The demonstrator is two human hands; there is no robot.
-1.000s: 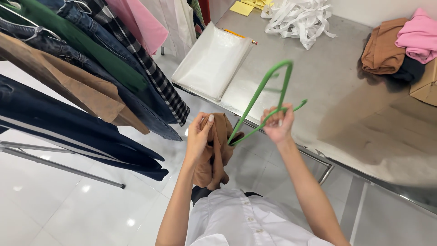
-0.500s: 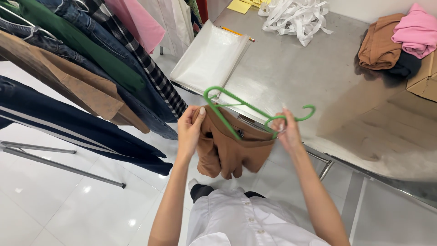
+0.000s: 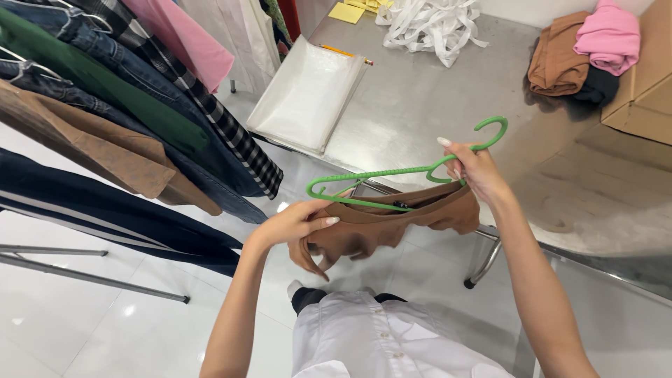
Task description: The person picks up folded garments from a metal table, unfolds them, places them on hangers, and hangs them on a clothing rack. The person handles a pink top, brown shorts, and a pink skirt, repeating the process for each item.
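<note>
A brown garment [image 3: 392, 222] hangs bunched under a green plastic hanger [image 3: 392, 175], held out in front of me above the white floor. My left hand [image 3: 297, 224] grips the garment's left end, just under the hanger's left shoulder. My right hand [image 3: 472, 169] holds the hanger near the base of its hook and pinches the garment's right end there. The hanger lies almost level, with its hook pointing up and to the right. The garment's waist edge is stretched along the hanger.
A clothes rack [image 3: 91, 273] at left carries several hung garments, among them jeans [image 3: 119, 77] and a checked shirt [image 3: 231, 133]. A steel table [image 3: 434, 105] ahead bears clear bags [image 3: 304, 94], white straps [image 3: 427, 21], folded brown and pink clothes [image 3: 581, 56] and a cardboard box [image 3: 647, 84].
The hanger has swung from upright to nearly level and gone into the brown garment. My hands have moved apart, spreading the garment along the hanger.
</note>
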